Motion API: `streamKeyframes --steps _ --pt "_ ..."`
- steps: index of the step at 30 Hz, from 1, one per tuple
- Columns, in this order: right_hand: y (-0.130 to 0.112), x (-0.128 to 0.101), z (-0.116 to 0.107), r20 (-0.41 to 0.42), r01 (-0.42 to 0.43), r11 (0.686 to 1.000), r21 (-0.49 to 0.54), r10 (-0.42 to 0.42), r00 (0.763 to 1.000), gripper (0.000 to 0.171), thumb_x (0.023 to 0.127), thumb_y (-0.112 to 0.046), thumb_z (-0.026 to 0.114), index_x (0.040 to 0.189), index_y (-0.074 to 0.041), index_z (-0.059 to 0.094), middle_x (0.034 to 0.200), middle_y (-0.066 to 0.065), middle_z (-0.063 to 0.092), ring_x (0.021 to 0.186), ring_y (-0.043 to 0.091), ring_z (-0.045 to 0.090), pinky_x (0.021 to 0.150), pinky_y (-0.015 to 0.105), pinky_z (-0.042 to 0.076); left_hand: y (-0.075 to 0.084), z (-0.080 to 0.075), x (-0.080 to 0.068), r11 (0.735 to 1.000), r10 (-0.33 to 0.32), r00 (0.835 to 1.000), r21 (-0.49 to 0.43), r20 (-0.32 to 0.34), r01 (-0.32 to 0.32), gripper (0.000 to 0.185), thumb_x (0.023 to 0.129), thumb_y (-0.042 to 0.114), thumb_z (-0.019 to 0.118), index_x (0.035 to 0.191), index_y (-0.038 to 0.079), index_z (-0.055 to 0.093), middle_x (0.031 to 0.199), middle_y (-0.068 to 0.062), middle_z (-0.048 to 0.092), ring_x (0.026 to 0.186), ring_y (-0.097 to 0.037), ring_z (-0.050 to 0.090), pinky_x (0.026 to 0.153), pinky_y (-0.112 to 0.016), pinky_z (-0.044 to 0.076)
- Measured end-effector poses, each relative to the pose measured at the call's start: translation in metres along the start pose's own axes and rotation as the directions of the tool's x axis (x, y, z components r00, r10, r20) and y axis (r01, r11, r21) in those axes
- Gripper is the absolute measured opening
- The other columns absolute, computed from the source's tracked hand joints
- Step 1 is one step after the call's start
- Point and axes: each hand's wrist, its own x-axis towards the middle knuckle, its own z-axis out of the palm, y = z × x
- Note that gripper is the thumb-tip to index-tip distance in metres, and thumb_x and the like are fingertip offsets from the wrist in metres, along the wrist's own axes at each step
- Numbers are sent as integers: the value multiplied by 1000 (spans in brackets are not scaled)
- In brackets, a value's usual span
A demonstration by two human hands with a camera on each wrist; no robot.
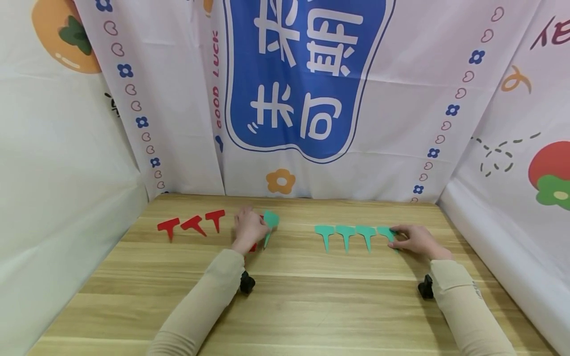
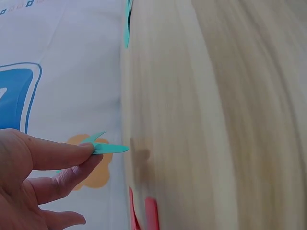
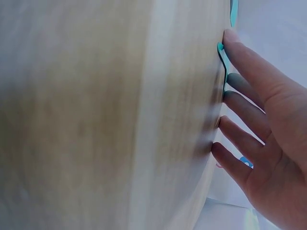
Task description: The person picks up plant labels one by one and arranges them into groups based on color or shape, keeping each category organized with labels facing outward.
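In the head view, my left hand (image 1: 250,228) is held over the left-centre of the table. It pinches a green T-shaped plant label (image 2: 110,148) between thumb and forefinger, raised off the wood. Red plant labels (image 2: 151,213) lie partly hidden beneath that hand. On the right, my right hand (image 1: 417,239) rests at the end of a row of green labels. Its thumb and fingers, fairly straight, touch the last green label (image 1: 385,230), which lies on the table. Three other green labels (image 1: 346,237) lie beside it, stems toward me.
Three red labels (image 1: 193,225) lie at the far left, unevenly angled. The wooden table (image 1: 311,306) meets a printed white cloth (image 1: 187,163) at its back edge, with more cloth on both sides. A black wrist device (image 1: 247,283) hangs under the left sleeve.
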Motion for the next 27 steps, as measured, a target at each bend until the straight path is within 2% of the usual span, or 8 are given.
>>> streamKeyframes --steps 8,14,27 --pt "-1 0 0 -2 2 1000 -8 -2 1000 61 79 -41 74 125 -2 60 127 29 56 119 51 47 97 61 38 11 17 2 999 40 999 26 -17 -40 28 74 11 66 47 11 56 146 -24 38 139 -45 24 112 -63 16" --pt "-2 -1 0 3 -4 1000 -13 4 1000 62 80 -42 73 126 -3 59 128 29 55 119 51 47 97 61 38 18 27 2 1000 5 1000 11 19 -5 29 74 14 70 48 11 59 149 -24 33 139 -46 24 113 -61 14" --pt "0 0 -1 1 5 1000 0 -5 1000 63 79 -42 73 126 -3 59 128 29 55 121 51 46 98 62 37 36 42 5 1000 -31 999 -2 42 31 27 73 12 67 48 9 56 147 -20 38 139 -42 26 114 -59 16"
